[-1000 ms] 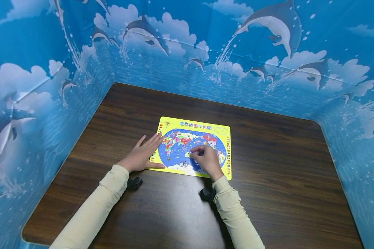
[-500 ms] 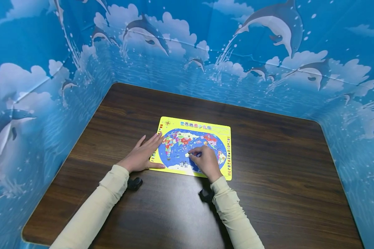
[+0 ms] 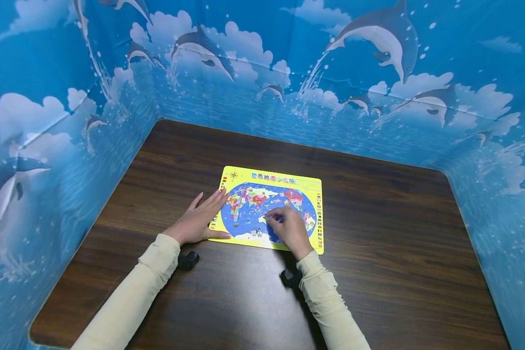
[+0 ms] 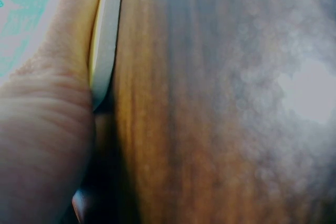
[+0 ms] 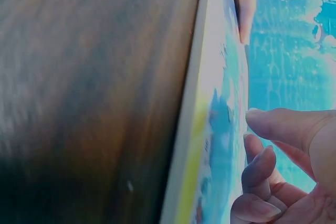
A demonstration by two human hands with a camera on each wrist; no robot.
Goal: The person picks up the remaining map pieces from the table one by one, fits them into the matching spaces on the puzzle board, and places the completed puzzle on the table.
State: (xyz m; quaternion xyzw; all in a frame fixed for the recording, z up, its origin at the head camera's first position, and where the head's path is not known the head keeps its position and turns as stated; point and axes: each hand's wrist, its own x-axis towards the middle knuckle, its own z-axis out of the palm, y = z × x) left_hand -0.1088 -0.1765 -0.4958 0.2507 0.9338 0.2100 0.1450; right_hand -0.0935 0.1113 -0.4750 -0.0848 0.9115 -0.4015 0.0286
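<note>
A yellow-bordered world map board with Chinese characters along its top lies flat on the table. Across its left edge rests my left hand, fingers spread and straight, thumb along the lower left corner. My right hand is over the map's lower middle, its thumb and forefinger tips at the pale Australia shape. In the right wrist view the thumb and curled fingers meet the board's surface. Whether a small piece sits between those fingertips is hidden. The board's thick pale edge shows beside my left hand in the left wrist view.
The dark wooden table extends around the board on all sides. Blue dolphin-print cloth hangs behind and beside it. A black wrist camera sits under the left wrist, another black wrist camera by the right one.
My right fingertips have shifted slightly left and down over the map beside the Australia shape. The left hand stays put on the board. The head view has tilted very slightly.
</note>
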